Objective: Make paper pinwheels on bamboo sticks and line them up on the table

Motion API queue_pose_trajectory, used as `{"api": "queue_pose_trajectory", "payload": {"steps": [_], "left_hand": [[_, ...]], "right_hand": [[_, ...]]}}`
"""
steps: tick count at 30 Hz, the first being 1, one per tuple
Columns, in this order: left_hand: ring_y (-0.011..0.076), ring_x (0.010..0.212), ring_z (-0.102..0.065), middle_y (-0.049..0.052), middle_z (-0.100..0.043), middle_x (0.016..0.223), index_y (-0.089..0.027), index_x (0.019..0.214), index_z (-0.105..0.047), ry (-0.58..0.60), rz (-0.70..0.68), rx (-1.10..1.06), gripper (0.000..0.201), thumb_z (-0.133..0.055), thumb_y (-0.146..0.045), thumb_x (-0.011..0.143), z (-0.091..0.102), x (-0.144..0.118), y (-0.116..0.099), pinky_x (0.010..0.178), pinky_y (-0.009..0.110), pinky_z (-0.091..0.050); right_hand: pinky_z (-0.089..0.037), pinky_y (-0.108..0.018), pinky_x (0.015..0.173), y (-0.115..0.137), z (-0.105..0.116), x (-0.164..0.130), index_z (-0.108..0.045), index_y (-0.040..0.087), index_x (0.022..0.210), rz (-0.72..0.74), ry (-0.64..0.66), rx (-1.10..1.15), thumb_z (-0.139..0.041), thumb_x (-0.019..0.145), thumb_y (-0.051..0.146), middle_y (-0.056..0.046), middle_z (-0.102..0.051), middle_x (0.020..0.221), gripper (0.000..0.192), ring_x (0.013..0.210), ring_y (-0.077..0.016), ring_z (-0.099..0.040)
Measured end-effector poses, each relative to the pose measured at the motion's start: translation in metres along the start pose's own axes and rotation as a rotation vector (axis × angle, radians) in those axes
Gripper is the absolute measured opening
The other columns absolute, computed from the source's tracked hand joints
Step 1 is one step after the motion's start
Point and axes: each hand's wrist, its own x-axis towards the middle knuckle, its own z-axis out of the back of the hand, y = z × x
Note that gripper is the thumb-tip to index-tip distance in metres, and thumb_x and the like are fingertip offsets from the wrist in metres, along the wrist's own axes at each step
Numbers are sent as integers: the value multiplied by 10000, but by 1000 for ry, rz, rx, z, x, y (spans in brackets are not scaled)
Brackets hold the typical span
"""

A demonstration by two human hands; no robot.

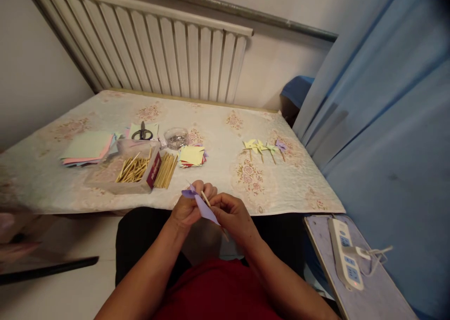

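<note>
You hold a folded purple paper piece (pixel 203 207) with a thin wooden stick (pixel 206 201) running through it, just off the near edge of the desk (pixel 218 123), above your lap. The paper is pale violet, creased into pointed flaps; one tip juts left at your left hand (pixel 190 207), another slants down toward your right hand (pixel 234 214).

On the desk's near left part stands a clear plastic box (pixel 123 167) holding loose wooden sticks; a second bundle of sticks (pixel 166 170) lies just beside its right wall. Behind it sits a small clear bowl (pixel 176 138) with glittering contents too small to identify. Scissors (pixel 142 133) lie on paper near the bowl. Coloured paper stacks (pixel 87 147) rest by the left edge. Four finished pinwheels (pixel 265 147) lie toward the right edge.

Both hands are curled closed: the left pinches the paper, the right grips paper and stick. Both forearms angle inward from below.
</note>
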Motion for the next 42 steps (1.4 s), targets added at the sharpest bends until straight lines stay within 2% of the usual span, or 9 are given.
{"api": "queue_pose_trajectory", "payload": {"steps": [11,21,32,42], "left_hand": [[105,561,-388,-25,-396,573,-171,529,-454,6,-3,-42,402,-829,-258,644,1,-3,1,527,248,-299],[108,576,-415,-25,-408,583,-174,561,-511,65,-11,-57,335,-821,-244,666,3,-4,1,532,243,-303],[112,589,-437,-21,-442,608,-170,565,-502,51,3,-46,352,-814,-285,681,2,-6,1,540,250,-331],[116,584,-441,-26,-434,583,-178,557,-483,25,-6,13,377,-831,-288,651,-1,-7,-1,534,249,-343]], "right_hand": [[-303,-219,502,-1,-2,0,-629,192,713,48,9,22,-694,736,328,55,-528,552,152,491,-74,-412],[-332,-220,513,-3,-1,0,-641,190,715,66,-10,-4,-692,724,312,47,-549,572,133,520,-84,-446],[-281,-213,485,-4,-1,0,-653,190,719,50,-29,-72,-691,718,292,62,-504,542,109,486,-70,-383],[-290,-215,504,-7,-1,-1,-665,181,724,199,-66,-215,-650,744,226,52,-509,585,51,529,-74,-375]]}}
